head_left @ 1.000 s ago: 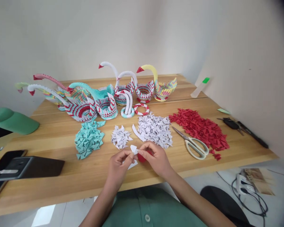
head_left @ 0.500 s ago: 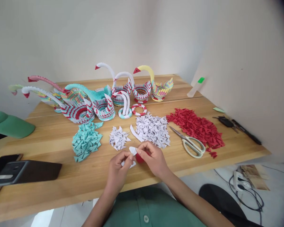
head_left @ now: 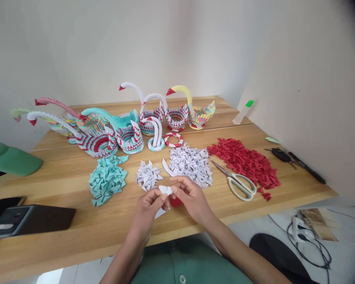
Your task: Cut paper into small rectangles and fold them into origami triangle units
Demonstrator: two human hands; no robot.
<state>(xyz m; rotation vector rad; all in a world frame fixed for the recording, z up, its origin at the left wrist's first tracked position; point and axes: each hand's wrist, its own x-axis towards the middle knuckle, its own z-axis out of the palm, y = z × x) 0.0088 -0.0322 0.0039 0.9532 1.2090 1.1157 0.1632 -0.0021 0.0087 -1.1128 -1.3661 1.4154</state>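
Between my two hands is a small folded white paper piece (head_left: 165, 190), pinched at its left side by my left hand (head_left: 149, 205) and at its right side by my right hand (head_left: 192, 199). A red object (head_left: 175, 200) lies partly hidden under my right fingers. Beneath my left fingertips a flat white paper (head_left: 161, 213) rests on the wooden table (head_left: 106, 228). Just beyond my hands are a small pile of white folded pieces (head_left: 148, 175), a larger white pile (head_left: 192, 165) and a curved white strip (head_left: 168, 167).
Teal pieces (head_left: 108, 179) lie left; red pieces (head_left: 247, 161) and scissors (head_left: 241, 185) lie right. Paper swans (head_left: 99, 144) and a red-white ring (head_left: 173, 140) stand behind. A green bottle (head_left: 14, 159), dark box (head_left: 44, 219) and keys (head_left: 282, 154) are near the edges.
The white piece now shows two pointed sides spread between my fingers, where a single folded shape showed before. My left fingers have closed in on its left side. The view has shifted slightly.
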